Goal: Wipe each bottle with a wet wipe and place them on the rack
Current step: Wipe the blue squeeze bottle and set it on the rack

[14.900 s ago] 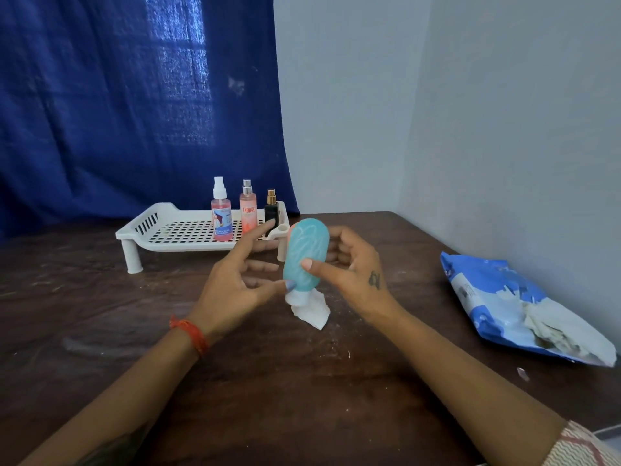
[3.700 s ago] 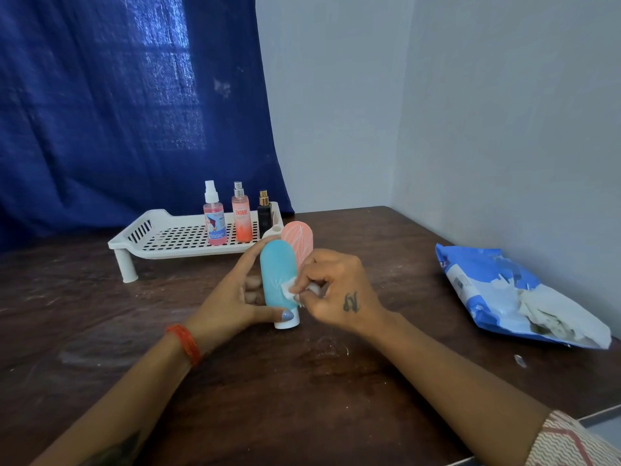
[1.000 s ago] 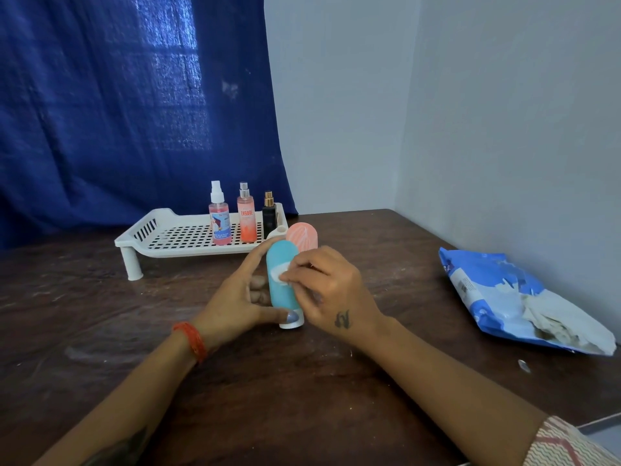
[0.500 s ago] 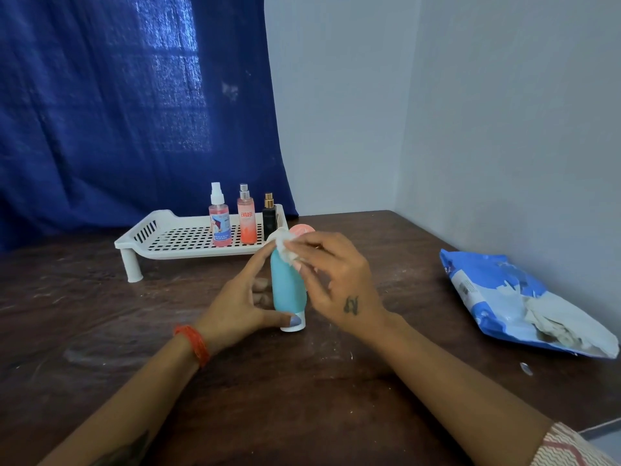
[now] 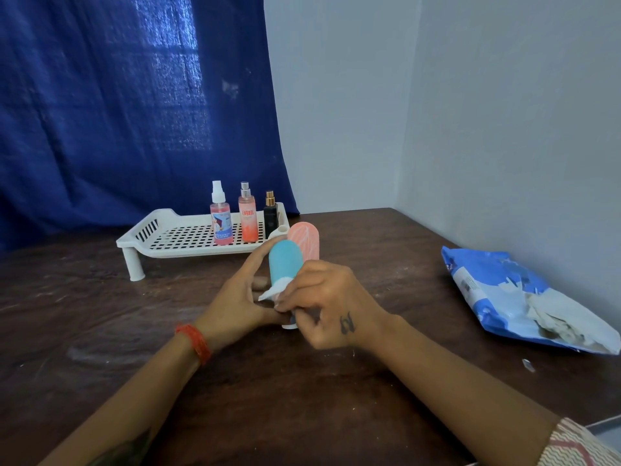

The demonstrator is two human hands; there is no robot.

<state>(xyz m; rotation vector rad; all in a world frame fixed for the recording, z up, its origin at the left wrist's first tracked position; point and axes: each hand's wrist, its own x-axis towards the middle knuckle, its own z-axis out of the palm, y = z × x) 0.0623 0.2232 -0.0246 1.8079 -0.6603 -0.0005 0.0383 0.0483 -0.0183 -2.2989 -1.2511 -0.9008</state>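
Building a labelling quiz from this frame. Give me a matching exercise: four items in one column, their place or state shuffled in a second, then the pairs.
Column 1
1. teal bottle
2. peach bottle
3. black bottle
4. wipes pack

Column 2
A. lying on the table by the right wall
B. standing on the white rack, rightmost of three
C. upright on the table, held by the left hand while the right hand rubs it with a wet wipe
D. standing on the table just behind the held bottle, beside the rack

Pairs: 1-C, 2-D, 3-B, 4-A
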